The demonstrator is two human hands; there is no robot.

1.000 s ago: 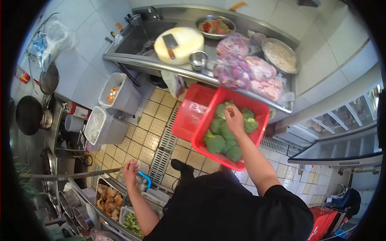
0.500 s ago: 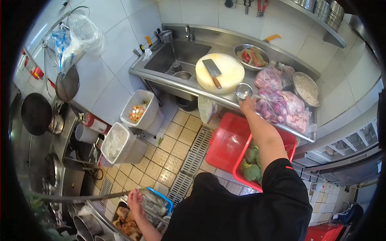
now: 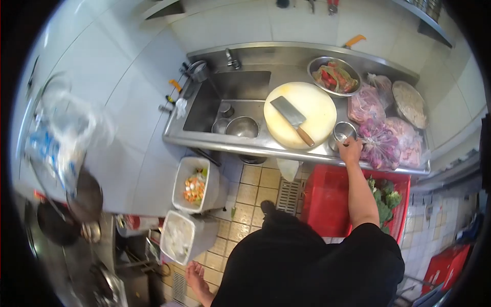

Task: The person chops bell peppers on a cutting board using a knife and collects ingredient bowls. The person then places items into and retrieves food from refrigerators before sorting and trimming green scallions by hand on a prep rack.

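My right hand (image 3: 350,150) is closed on the near rim of a small metal cup (image 3: 342,134) at the counter's front edge. Left of the cup, a cleaver (image 3: 290,113) with a wooden handle lies on a round cutting board (image 3: 286,138). Purple produce in a clear bag (image 3: 380,145) sits just right of my fingers. Below my right arm are a red tub (image 3: 323,200) and a red basket (image 3: 406,204) holding broccoli (image 3: 384,202). My left hand (image 3: 196,275) hangs low at the left, its fingers apart and holding nothing.
A metal sink (image 3: 204,105) with bowls is at the counter's left. Behind the board stands a bowl of red and green scraps (image 3: 335,77). Two white bins (image 3: 190,190) (image 3: 179,238) stand on the floor. Plastic bags (image 3: 71,128) hang at the left wall.
My right hand has gone from the broccoli up to the metal cup and closed on its rim. The view has turned and shifted toward the counter. My left hand stays low and empty.
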